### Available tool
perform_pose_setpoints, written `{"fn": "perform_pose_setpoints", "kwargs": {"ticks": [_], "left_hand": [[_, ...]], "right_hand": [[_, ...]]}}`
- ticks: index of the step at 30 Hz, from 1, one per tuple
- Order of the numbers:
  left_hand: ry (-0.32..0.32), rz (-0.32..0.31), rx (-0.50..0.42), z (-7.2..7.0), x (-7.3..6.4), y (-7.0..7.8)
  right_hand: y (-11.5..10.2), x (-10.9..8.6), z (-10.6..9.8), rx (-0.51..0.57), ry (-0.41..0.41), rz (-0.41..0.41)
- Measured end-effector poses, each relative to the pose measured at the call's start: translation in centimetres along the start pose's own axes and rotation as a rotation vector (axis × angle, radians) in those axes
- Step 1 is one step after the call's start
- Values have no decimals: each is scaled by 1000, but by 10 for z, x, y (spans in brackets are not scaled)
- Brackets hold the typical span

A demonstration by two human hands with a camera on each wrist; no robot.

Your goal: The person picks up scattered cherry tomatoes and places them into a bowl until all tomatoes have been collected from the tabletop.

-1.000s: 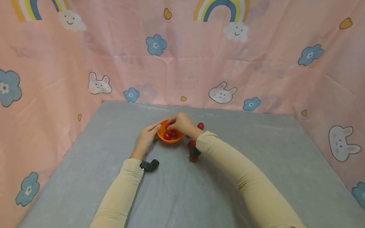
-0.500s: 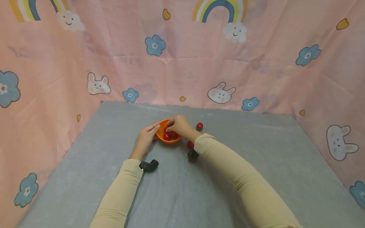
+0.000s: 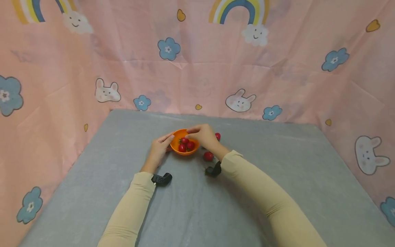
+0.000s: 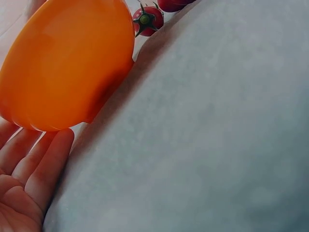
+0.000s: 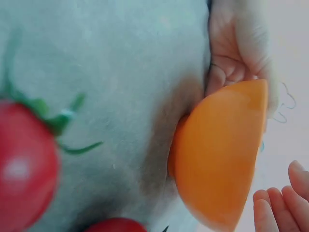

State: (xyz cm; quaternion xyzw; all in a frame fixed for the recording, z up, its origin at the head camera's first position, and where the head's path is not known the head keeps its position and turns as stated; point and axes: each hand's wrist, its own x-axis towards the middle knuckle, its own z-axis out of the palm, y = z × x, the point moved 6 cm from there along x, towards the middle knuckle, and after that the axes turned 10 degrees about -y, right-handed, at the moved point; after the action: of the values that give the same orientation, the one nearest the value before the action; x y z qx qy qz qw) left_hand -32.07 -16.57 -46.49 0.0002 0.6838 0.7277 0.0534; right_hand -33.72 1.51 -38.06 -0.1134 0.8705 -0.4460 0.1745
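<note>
Orange bowl [image 3: 180, 133] and tomatoes on a grey cloth [image 3: 172, 212]. The bowl stands at centre, towards the far edge, with three red tomatoes [image 3: 182, 148] inside. The left hand [image 3: 158, 149] pinches its left rim, thumb over the edge, fingers extended along the outer wall. The right hand [image 3: 203, 134] hangs over the far right rim, fingers nearly straight, thumb apart, holding nothing. To the bowl's right lie a near tomato [image 3: 208, 156] and a far tomato [image 3: 217, 136], the latter partly hidden by the right hand. The bowl, smooth, rounded and footed, is probably light, stiff plastic, best steadied by the rim. The tomatoes, round and glossy with curling green stalks, are probably light, firm, somewhat slippery and easily bruised; a gentle fingertip hold across the sides should suit them. The cloth appears matt and finely mottled.
</note>
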Motion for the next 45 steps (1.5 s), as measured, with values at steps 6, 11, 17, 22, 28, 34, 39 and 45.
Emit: {"fn": "perform_pose_setpoints", "kwargs": {"ticks": [6,11,17,22,28,34,39,45], "left_hand": [[14,-7,22,-2,-1,2],[10,-3,41,-1,-3,4],[10,-4,61,0,-4,3],[8,0,62,0,-3,2],[12,-6,69,0,-3,2],[12,-11,55,1,-3,2],[17,-17,61,1,-4,3],[12,-17,65,2,-5,3]], "right_hand": [[11,-17,-7,69,4,29],[24,-29,-8,131,-12,18],[36,-41,-10,143,-26,19],[44,-49,-13,130,-23,48],[55,-58,-12,153,-38,93],[64,-68,-10,172,-52,104],[74,-76,-8,187,-59,128],[82,-85,-6,200,-60,115]]}}
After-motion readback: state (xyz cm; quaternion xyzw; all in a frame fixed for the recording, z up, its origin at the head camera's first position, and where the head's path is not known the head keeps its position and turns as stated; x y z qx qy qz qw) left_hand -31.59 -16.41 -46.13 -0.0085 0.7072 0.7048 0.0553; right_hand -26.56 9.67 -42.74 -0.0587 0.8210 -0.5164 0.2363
